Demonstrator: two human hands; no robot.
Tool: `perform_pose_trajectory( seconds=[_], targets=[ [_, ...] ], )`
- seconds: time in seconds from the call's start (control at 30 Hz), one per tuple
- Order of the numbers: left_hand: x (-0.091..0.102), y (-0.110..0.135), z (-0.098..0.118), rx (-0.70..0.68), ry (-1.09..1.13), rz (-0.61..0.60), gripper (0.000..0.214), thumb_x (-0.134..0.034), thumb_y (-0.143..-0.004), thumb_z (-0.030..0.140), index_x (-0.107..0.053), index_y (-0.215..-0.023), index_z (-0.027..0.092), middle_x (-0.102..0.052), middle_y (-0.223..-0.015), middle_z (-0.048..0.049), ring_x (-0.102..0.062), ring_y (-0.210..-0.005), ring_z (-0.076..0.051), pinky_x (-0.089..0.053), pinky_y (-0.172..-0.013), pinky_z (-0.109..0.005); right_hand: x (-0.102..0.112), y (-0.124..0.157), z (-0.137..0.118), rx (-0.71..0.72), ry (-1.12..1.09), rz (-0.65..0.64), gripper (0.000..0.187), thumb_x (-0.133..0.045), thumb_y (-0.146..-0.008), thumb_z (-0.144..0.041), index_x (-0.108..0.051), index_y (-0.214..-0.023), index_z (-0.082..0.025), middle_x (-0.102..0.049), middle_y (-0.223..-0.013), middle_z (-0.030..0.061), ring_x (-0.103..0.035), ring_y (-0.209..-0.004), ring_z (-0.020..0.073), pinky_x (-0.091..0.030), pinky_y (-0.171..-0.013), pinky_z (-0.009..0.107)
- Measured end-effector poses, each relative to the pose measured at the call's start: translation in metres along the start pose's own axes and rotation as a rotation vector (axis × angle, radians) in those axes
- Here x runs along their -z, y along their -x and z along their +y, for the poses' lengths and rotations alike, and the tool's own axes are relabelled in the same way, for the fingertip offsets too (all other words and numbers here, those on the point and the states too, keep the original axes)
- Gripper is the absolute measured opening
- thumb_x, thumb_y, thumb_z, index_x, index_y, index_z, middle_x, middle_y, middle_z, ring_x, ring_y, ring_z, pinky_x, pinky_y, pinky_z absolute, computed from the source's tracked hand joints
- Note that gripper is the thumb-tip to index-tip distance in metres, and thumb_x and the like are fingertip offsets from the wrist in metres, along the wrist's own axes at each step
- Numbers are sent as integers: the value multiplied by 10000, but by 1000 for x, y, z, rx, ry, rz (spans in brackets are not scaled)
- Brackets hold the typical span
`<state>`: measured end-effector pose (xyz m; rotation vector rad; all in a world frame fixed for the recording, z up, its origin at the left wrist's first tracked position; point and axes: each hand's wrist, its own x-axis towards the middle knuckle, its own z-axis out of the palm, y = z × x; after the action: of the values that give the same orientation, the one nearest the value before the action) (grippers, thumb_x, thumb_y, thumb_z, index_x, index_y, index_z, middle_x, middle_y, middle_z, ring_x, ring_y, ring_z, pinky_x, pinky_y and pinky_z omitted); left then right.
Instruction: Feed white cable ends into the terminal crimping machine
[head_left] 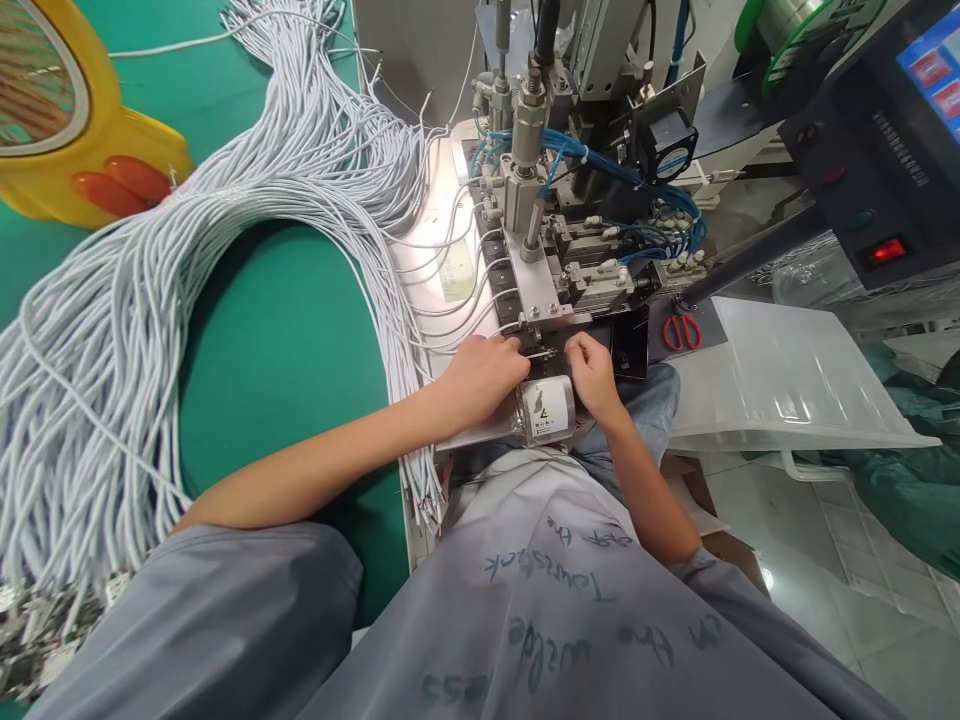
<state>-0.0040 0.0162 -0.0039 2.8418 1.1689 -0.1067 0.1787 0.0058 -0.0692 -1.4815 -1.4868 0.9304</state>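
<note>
My left hand is closed at the front of the soldering machine, its fingertips pinching a white cable whose short end sticks out to the right. Just beyond that end, my right hand is curled into a pinch; whatever lies between its fingers is hidden. Several white cables run from the left into the dark clamp row behind my left hand. Below the two hands sits a small clear container with a white label. A black tray stands right of my right hand.
A thick bundle of white cables curves over the green mat on the left, beside a yellow device. Red-handled scissors lie at right, near a translucent plastic sheet. A control box overhangs the upper right.
</note>
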Motion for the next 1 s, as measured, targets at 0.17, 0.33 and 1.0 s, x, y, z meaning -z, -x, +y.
perform_pose_trajectory(
  seconds=[0.17, 0.33, 1.0],
  targets=[
    [4, 0, 2, 5, 2, -23, 190, -503, -712, -12, -634, -679, 122, -598, -700, -93, -587, -626, -194, -319, -488, -281, 7, 17, -14, 168, 113, -114, 322, -404, -916, -338, -670, -1027, -195, -554, -860, 37, -534, -817, 161, -420, -773, 294],
    [7, 0, 1, -12, -24, -31, 175, -517, -729, -1, -629, -691, 128, -594, -705, -79, -599, -650, -204, -294, -461, -281, 6, 24, -13, 182, 116, -53, 323, -433, -906, -350, -713, -881, -190, -537, -810, 37, -525, -763, 150, -424, -717, 289],
    [12, 0, -6, 92, 69, -117, 235, -460, -795, 98, -675, -873, 152, -691, -826, -95, -639, -750, -221, -390, -585, -284, -21, 68, -48, 135, -26, 103, 173, -511, -834, -259, -591, -698, -189, -555, -598, -9, -475, -528, 114, -382, -523, 247]
  ],
)
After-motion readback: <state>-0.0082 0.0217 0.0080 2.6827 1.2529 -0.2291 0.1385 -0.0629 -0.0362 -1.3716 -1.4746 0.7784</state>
